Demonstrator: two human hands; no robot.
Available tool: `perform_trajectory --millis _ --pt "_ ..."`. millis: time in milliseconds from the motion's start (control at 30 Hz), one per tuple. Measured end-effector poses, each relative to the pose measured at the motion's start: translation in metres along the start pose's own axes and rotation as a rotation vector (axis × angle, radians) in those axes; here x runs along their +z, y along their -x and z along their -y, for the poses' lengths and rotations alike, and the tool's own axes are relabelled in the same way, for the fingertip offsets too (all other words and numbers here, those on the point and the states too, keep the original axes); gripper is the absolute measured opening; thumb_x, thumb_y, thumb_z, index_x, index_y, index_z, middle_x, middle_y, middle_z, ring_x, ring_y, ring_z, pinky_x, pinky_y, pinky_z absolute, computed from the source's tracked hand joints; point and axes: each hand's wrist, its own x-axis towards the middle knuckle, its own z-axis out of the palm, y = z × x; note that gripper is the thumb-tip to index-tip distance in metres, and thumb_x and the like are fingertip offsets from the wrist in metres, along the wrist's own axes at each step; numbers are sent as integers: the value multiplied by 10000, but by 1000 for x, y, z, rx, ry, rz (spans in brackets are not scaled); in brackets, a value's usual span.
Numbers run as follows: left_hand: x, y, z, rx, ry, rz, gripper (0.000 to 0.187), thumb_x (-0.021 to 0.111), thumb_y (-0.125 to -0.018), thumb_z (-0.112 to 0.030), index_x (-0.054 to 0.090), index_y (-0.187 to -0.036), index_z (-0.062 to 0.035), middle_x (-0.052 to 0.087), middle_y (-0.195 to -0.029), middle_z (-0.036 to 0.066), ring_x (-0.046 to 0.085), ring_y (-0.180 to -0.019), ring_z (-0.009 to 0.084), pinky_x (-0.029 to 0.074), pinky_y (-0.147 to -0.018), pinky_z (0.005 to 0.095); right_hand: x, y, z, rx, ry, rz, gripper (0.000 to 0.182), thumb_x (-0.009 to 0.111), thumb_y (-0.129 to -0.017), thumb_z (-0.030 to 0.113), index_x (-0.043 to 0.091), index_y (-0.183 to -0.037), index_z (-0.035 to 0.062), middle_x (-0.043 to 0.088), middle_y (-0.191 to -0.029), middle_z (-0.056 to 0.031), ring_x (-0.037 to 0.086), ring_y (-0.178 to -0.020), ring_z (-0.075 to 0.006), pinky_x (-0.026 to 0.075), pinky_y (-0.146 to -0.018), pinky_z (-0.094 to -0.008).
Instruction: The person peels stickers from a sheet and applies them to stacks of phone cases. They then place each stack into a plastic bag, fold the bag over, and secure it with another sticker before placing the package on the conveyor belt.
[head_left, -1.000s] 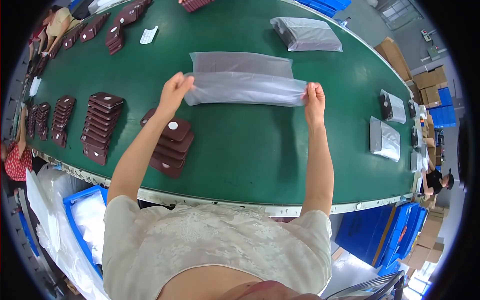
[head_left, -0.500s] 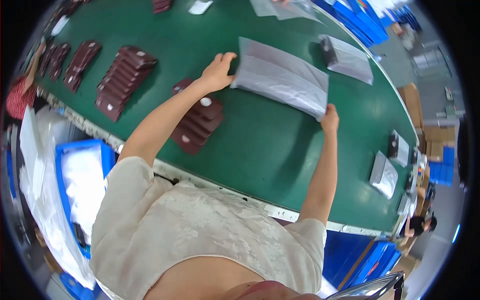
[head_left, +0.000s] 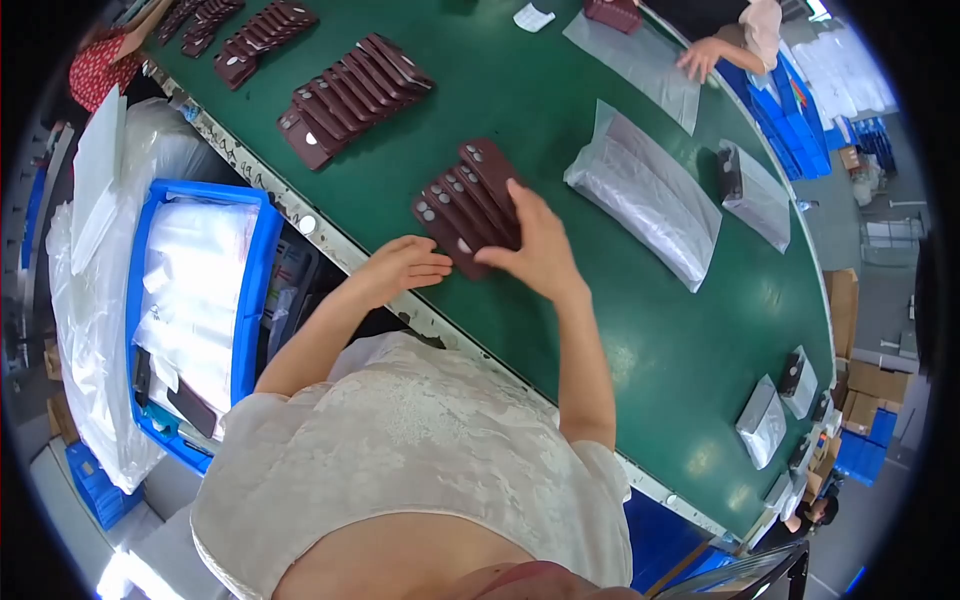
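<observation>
A fanned stack of dark red cases (head_left: 462, 208) with round pale dots lies on the green table (head_left: 640, 345) in front of me. My right hand (head_left: 535, 245) is at the stack's right side, thumb and fingers spread against its edge, not closed round it. Beside the lower left end of the stack is my left hand (head_left: 405, 270), palm down, fingers extended and holding nothing. To the right lies a filled, translucent grey plastic bag (head_left: 650, 195), with neither hand on it.
Rows of dark red cases (head_left: 355, 98) lie at the upper left. A co-worker's hand (head_left: 703, 58) rests by a flat clear bag (head_left: 640, 65). More wrapped packs (head_left: 755, 195) lie rightward. A blue bin (head_left: 257, 290) holds white bags at left.
Both hands have let go of the grey bag, which now lies on the table. They have moved to the fanned stack of cases. The view has shifted.
</observation>
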Motion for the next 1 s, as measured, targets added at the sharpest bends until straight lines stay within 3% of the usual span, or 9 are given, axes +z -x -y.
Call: perform_trajectory --millis 100,233,333,400,533,667,833,900,1000 --pt "16 -23 -1 27 120 65 241 529 -1028 -241 535 -1169 -46 660 -1124 154 671 -1005 237 537 -936 373 16 -1 20 -41 508 68 850 815 -757 236 393 -1481 88 528 -1353 -187 533 -1248 -346 444 -1021 -432" --pt "29 -58 -26 220 -111 231 230 545 -1026 -255 560 -1114 -44 652 -1144 124 654 -1050 208 515 -955 343 19 -7 -13 183 358 35 957 830 -736 186 302 -1528 86 496 -1378 -199 500 -1277 -351 410 -1066 -442" --pt "19 -112 -65 453 -693 -170 277 551 -1029 -298 580 -1127 -40 630 -1135 84 606 -1088 149 476 -960 304 4 -9 -31 257 46 24 1001 837 -719 137 267 -1540 79 482 -1375 -192 497 -1263 -333 402 -1071 -434" --pt "32 -149 -72 1164 -626 -435 335 533 -1031 -338 611 -1142 -31 618 -1144 50 561 -1092 129 441 -953 274 6 -7 -36 294 -119 31 1023 840 -710 112 249 -1545 76 474 -1373 -189 495 -1257 -324 398 -1074 -430" --pt "50 -167 -77 634 -463 234 379 513 -1038 -356 616 -1199 -28 622 -1148 54 545 -1104 123 430 -963 281 38 6 -43 264 -282 -416 1026 846 -697 57 259 -1537 59 466 -1345 -159 503 -1212 -288 392 -1067 -386" --pt "49 -158 -68 517 -566 384 412 492 -1047 -400 589 -1274 -71 608 -1128 19 548 -1072 113 453 -916 288 59 30 -37 349 -252 -627 1020 847 -706 60 254 -1536 56 474 -1318 -127 513 -1180 -256 389 -1056 -361" --pt "61 -176 -39 799 -764 -20 324 547 -1007 -369 683 -985 -75 662 -934 75 647 -920 192 516 -834 352 44 27 -42 395 -210 -466 769 856 -717 74 440 -1361 13 502 -1282 -128 532 -1142 -251 439 -1007 -369" --pt "55 -146 -44 931 -559 16 327 521 -1019 -351 673 -1063 -64 652 -1002 96 641 -993 230 511 -883 371 50 35 -49 225 -218 -547 723 854 -736 67 459 -1338 4 501 -1273 -139 531 -1150 -266 450 -1004 -386" --pt "24 -75 -71 945 -548 -268 288 553 -1000 -285 639 -1145 -51 640 -1074 116 629 -1047 277 505 -917 384 68 34 -28 455 -233 -451 694 852 -767 90 455 -1329 4 491 -1272 -148 521 -1133 -265 461 -984 -385"
